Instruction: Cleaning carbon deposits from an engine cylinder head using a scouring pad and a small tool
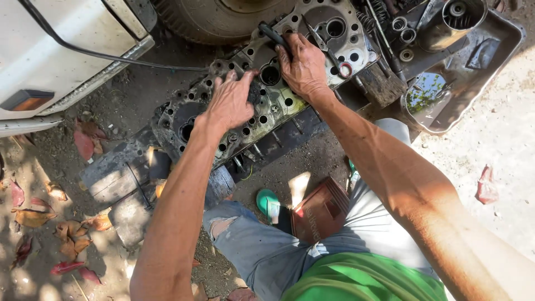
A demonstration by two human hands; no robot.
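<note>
— On the dirt, propped across those dark wooden blocks (120, 178), that's a cylinder head (262, 83), isn't it? All those round ports and bolt holes.

— Looks like one. It lies flat, face up, just in front of the tyre (212, 19), with the person's knees right below it.

— Could you shift that alone?

— I'd guess not easily. Cast metal, thick, so heavy and quite rigid. It's grimy and looks oily too, so likely slick under bare skin. I'd take it by the two short ends or hook fingers into the big ports, never by the thin edges.

— What's the left hand (231, 103) doing?

— Spread wide, palm down, fingers splayed over the middle of the head, pressing on a dark patch. It grips nothing; it seems to steady the casting. The forearm runs straight up from the lower left.

— And the right hand (304, 67)?

— Closed round a dark-handled tool (273, 36), knuckles up, the wrist bent inward. The tool's tip points up and left over the head's far edge. I can't tell what sort of tool it is.

— Lots of bits beside it.

— Yes, to the right sits a dented metal pan (490, 50) with a cylinder sleeve (454, 22), and springs and rings (401, 30) lie between pan and head. A reddish box (320, 209) rests by the knee, and dry leaves (67, 228) lie scattered on the left.
</note>
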